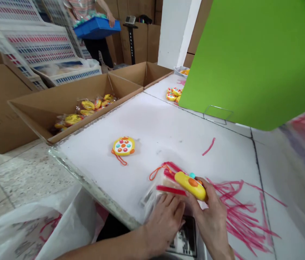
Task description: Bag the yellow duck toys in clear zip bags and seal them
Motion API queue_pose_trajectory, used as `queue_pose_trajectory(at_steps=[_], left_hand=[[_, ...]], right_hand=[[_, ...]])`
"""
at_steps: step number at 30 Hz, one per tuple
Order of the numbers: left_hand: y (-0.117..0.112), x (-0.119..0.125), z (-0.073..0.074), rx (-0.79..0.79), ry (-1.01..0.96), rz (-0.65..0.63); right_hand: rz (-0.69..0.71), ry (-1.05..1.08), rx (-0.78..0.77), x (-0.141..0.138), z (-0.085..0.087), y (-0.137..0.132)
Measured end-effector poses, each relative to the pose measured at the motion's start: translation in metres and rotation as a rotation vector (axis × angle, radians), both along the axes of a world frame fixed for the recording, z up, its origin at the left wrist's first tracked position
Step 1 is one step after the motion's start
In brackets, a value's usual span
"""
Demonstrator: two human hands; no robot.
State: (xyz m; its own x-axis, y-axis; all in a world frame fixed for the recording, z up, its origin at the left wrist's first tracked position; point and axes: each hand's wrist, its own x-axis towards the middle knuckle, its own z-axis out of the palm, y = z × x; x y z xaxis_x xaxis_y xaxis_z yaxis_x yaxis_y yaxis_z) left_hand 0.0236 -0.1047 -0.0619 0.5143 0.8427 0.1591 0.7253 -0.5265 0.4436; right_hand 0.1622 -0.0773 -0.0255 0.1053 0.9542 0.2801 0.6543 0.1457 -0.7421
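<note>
My right hand [214, 213] grips a yellow toy [186, 183] on its edge, with a round turquoise button and an orange side patch showing. An orange loop cord [159, 171] trails from the toy's far end. Just left of it, my left hand [165, 218] has curled fingers pressed on clear plastic bags [152, 196] with red strips [171, 190] along them. How many bags the fingers grip is hidden. Farther up the white table [152, 122] lies another yellow toy [123, 146], white-faced with coloured buttons. Below my hands, a dark printed item [186, 236] is partly covered.
Loose red strips [243, 216] are heaped at the right. An open carton [125, 90] with bagged yellow toys [87, 108] adjoins the table's left edge. A green board [249, 61] overhangs the far right. More toys [172, 94] lie behind it. A person [94, 36] carries a blue tray [98, 28].
</note>
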Motion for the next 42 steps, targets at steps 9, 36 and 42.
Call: queue_pose_trajectory(at_steps=[9, 36, 42], left_hand=[[0.011, -0.006, -0.004, 0.003, 0.055, -0.130], [0.010, -0.012, -0.007, 0.135, -0.027, -0.204], [0.019, -0.030, 0.020, 0.178, -0.168, -0.128]], right_hand=[[-0.041, 0.830, -0.459, 0.015, -0.004, -0.022], [-0.091, 0.854, -0.543, 0.012, 0.006, -0.031], [0.089, 0.436, -0.571, 0.021, -0.005, -0.039]])
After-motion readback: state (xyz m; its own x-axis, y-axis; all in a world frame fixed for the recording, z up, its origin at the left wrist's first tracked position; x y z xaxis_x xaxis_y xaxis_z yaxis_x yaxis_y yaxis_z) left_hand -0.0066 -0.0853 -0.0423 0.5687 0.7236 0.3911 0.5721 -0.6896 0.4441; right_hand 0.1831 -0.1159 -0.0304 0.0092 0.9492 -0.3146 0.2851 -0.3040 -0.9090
